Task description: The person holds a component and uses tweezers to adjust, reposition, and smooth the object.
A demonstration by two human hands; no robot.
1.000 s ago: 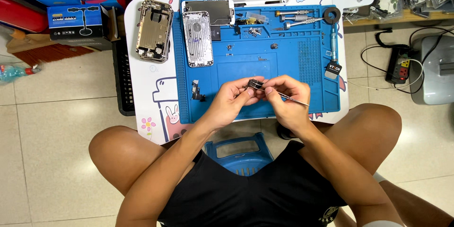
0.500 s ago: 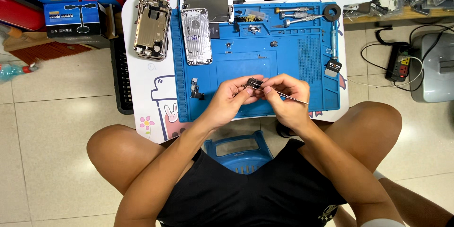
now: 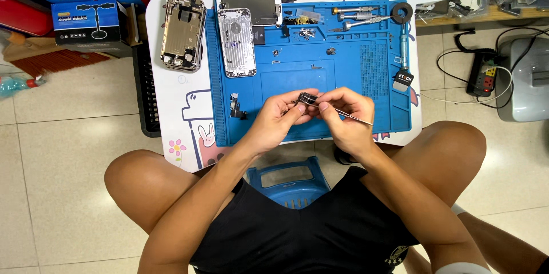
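Note:
My left hand (image 3: 278, 118) pinches a small dark phone part (image 3: 307, 98) above the near edge of the blue repair mat (image 3: 354, 74). My right hand (image 3: 345, 117) holds thin metal tweezers (image 3: 350, 116), their tip at the part and their tail pointing right. The two hands touch at the fingertips. Farther back on the mat lie a silver phone back shell (image 3: 237, 42) and a grey metal plate (image 3: 253, 8). A second opened phone housing (image 3: 183, 32) rests on the white table (image 3: 171, 97) left of the mat.
Screwdrivers (image 3: 360, 18), a black tape ring (image 3: 403, 12) and several tiny screws lie along the mat's far edge. A small black component (image 3: 235, 105) sits on the mat at left. Boxes (image 3: 86, 20) stand far left, a power strip (image 3: 483, 74) on the floor right, a blue stool (image 3: 289, 180) below.
The hands and the small part stay together at the same spot on the mat. Only the head camera has shifted slightly.

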